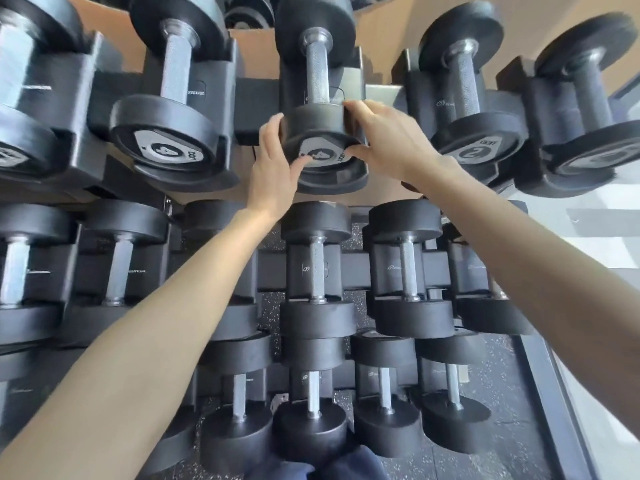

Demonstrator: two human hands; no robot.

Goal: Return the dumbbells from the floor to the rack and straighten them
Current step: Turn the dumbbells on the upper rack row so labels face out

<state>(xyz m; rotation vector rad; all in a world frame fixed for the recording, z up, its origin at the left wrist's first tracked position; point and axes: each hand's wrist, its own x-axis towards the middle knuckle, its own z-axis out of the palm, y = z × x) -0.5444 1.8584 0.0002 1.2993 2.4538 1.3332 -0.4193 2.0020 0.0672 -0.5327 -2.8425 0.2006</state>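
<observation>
- Head view, the work in hand: a dumbbell marked 4 (320, 133) sits on the top tier of the rack (254, 109), in the middle of the row, with its handle running away from the person.
- The left hand (273, 161) grips the left side of the dumbbell's near head, fingers curled round the rim and thumb on the number plate.
- The right hand (388, 140) holds the right side of the same head, with fingers over its top edge and thumb at the plate's right edge.
- Head view, what looks done: this dumbbell is already off the floor and seated in its cradle. To its left a second 4 dumbbell (166, 140) and to its right a dumbbell marked 2 (474, 147) also rest in their cradles, as do those on the two lower tiers.
- Head view, what seems left: probably only squaring this one against its neighbours. The speckled floor (512, 445) seen beside and under the rack shows no loose dumbbell, but most of the floor is out of view.
</observation>
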